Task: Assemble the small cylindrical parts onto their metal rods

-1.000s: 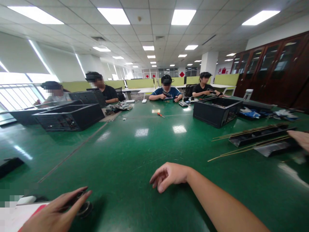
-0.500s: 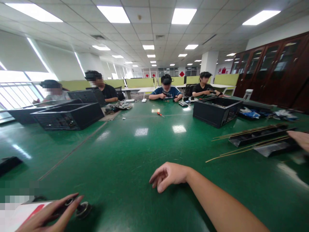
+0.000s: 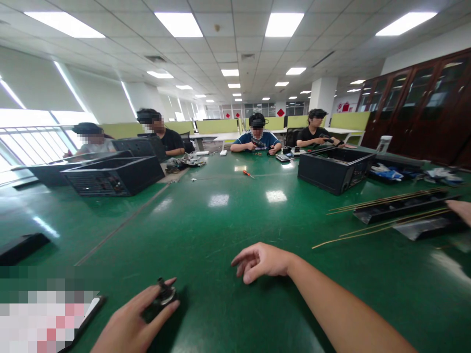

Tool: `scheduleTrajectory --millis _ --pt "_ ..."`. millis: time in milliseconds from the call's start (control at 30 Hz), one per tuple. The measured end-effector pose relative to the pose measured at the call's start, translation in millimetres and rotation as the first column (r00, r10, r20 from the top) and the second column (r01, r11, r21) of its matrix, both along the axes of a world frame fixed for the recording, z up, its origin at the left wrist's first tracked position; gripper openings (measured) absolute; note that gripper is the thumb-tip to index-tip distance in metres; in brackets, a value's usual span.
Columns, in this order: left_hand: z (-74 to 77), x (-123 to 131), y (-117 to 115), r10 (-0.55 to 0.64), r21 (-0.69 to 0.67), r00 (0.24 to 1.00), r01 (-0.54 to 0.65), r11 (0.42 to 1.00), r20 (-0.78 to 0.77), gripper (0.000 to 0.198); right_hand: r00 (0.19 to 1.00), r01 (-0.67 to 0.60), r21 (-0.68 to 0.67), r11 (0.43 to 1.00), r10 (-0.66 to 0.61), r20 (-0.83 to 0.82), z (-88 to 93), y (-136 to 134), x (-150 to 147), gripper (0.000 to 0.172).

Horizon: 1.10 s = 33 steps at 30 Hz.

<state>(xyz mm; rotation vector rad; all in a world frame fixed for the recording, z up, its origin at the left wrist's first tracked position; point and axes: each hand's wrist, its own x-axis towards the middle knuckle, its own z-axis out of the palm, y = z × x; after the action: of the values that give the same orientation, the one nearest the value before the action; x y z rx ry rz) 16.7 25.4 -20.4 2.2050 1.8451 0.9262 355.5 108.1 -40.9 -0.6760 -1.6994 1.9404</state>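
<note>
At the lower left, my left hand (image 3: 142,314) grips a small dark round metal part (image 3: 165,292) between thumb and fingers, just over the green table (image 3: 206,230). My right hand (image 3: 261,263) hovers over or rests on the table near the middle, its fingers loosely curled and apart, with nothing in them. Left of my left hand lies a flat dark-edged item (image 3: 86,314), mostly blurred out. An orange screwdriver (image 3: 248,174) lies farther up the table.
Open black computer cases stand at the left (image 3: 114,179) and right (image 3: 326,171). Thin yellow rods (image 3: 368,228) and metal channels (image 3: 401,208) lie at the right, beside another person's hand (image 3: 459,210). Several people sit across the table.
My left hand has moved right and slightly up with the metal part, away from the flat item. My right hand has barely moved. The view has shifted a little.
</note>
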Motion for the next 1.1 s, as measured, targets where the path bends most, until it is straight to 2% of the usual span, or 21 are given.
scheduleTrajectory --millis 100,167,233,300,400,533,600,833,1000,1100 --pt "35.2 60 18 -0.244 -0.134 0.963 0.229 0.964 -0.111 0.028 0.988 0.153 0.081 0.985 -0.152 -0.013 -2.9 4 1 0.076" --pt "48.2 95 36 -0.335 -0.140 0.933 0.317 0.938 -0.129 0.024 0.967 0.253 0.149 0.956 -0.253 -0.021 -4.8 7 2 0.079" --pt "49.7 122 54 -0.388 -0.121 0.914 0.375 0.919 -0.118 0.026 0.940 0.337 0.227 0.914 -0.341 -0.024 -5.9 8 4 0.080" --pt "41.7 137 70 -0.421 -0.097 0.903 0.413 0.906 -0.088 0.028 0.908 0.402 0.315 0.860 -0.418 -0.019 -6.0 9 4 0.079" --pt "22.0 141 85 -0.448 -0.066 0.894 0.445 0.893 -0.034 0.031 0.865 0.450 0.440 0.777 -0.501 0.000 -4.7 6 3 0.075" --pt "2.9 132 89 -0.475 -0.073 0.880 0.476 0.877 0.032 0.030 0.839 0.389 0.598 0.701 -0.537 0.085 -1.8 0 -1 0.057" --pt "-0.5 129 89 -0.483 -0.091 0.874 0.486 0.869 0.058 0.030 0.828 0.340 0.655 0.675 -0.545 0.132 -1.2 -2 -3 0.041" --pt "-2.0 134 87 -0.516 -0.103 0.849 0.527 0.844 0.113 0.036 0.801 0.314 0.731 0.606 -0.583 0.139 -3.2 -3 -5 0.022" --pt "-7.6 135 87 -0.528 -0.046 0.834 0.541 0.840 0.159 0.041 0.799 0.294 0.747 0.596 -0.582 0.150 -2.4 -4 -5 0.010" --pt "-9.5 135 88 -0.500 0.004 0.846 0.508 0.861 0.187 0.046 0.800 0.287 0.746 0.601 -0.579 0.159 -2.2 -4 -5 0.012"
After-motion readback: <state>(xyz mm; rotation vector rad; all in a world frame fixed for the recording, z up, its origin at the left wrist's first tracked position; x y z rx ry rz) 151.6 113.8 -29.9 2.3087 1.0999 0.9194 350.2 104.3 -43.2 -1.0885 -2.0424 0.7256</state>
